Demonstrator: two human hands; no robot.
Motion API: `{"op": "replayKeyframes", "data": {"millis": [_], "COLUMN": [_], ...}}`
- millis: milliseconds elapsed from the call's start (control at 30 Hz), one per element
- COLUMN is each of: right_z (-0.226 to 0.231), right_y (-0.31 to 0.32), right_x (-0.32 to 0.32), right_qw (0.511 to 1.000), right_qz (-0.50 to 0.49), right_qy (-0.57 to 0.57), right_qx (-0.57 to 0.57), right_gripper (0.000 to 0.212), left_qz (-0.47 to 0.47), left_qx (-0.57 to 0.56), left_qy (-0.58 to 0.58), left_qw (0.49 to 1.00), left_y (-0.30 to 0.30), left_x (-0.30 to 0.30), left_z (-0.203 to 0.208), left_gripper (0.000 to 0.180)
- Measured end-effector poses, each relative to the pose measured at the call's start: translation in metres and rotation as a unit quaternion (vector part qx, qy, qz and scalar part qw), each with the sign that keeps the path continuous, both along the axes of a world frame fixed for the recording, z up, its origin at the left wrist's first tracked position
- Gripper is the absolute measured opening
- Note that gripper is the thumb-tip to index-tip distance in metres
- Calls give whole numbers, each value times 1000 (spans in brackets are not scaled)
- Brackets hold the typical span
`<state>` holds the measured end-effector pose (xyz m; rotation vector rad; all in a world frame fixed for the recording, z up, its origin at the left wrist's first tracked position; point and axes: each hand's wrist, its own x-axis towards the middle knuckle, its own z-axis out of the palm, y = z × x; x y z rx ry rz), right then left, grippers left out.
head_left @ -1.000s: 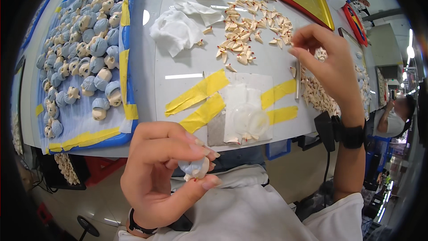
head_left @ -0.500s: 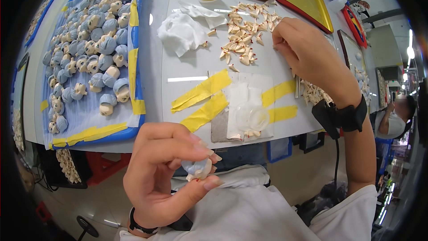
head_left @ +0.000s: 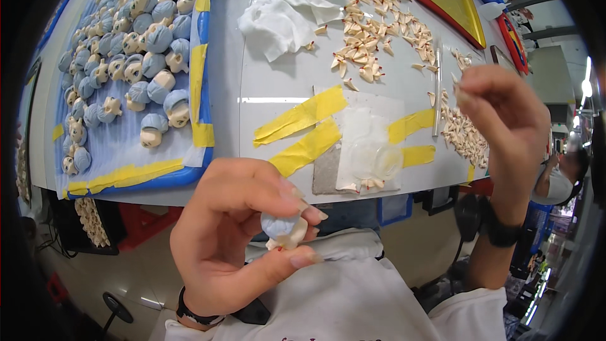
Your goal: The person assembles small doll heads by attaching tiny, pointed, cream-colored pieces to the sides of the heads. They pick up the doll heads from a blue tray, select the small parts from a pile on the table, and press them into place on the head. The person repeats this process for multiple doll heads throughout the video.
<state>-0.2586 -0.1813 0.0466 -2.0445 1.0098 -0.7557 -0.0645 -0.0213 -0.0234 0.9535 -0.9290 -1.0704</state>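
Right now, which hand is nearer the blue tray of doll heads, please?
Left: the left hand is by the near right corner of the blue tray; the right hand is far to its right.

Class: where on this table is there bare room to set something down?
Bare tabletop runs between the blue tray and the white cloth, and below the cloth down to the yellow tape. Crowded: most of the tray, under doll heads, and right of the cloth, under beige pieces.
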Motion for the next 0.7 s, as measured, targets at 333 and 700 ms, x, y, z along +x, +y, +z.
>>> {"op": "replayKeyframes", "data": {"millis": [333, 700], "right_z": [-25, -30], "right_y": [42, 48], "right_x": [11, 10], "right_qw": [994, 988], "right_qz": [49, 39], "right_qy": [20, 23], "right_qx": [-97, -145], "right_gripper": [17, 16], "left_qz": [-73, -42], "left_qx": [-136, -40], "left_qy": [-169, 39], "left_qw": [973, 998], "left_y": [-12, -13], "left_x": [8, -23], "left_z": [-15, -4], "left_gripper": [40, 37]}}
